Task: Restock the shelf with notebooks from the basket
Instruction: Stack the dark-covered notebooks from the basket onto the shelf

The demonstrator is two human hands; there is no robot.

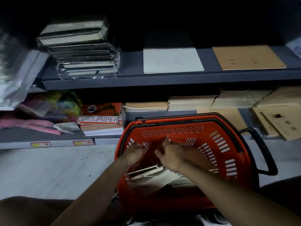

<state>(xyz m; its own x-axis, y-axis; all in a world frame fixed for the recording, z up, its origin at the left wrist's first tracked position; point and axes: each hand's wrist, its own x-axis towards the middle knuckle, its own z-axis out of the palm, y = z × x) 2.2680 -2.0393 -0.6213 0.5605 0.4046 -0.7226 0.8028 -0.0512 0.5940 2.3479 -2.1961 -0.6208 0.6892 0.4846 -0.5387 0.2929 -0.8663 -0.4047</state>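
Inside one red basket [216, 131], two hands, left [135, 152], right [171, 154], grips around notebooks [146, 172].

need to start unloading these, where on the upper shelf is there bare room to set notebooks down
On the upper shelf, one bare strip lies between the wrapped black stack and the white pad; a narrower one lies between that pad and the brown pad. The lower shelf, behind the basket, looks crowded with paper stacks.

Hands [154, 154] — seemingly gripping — basket [211, 124] notebooks [156, 175]
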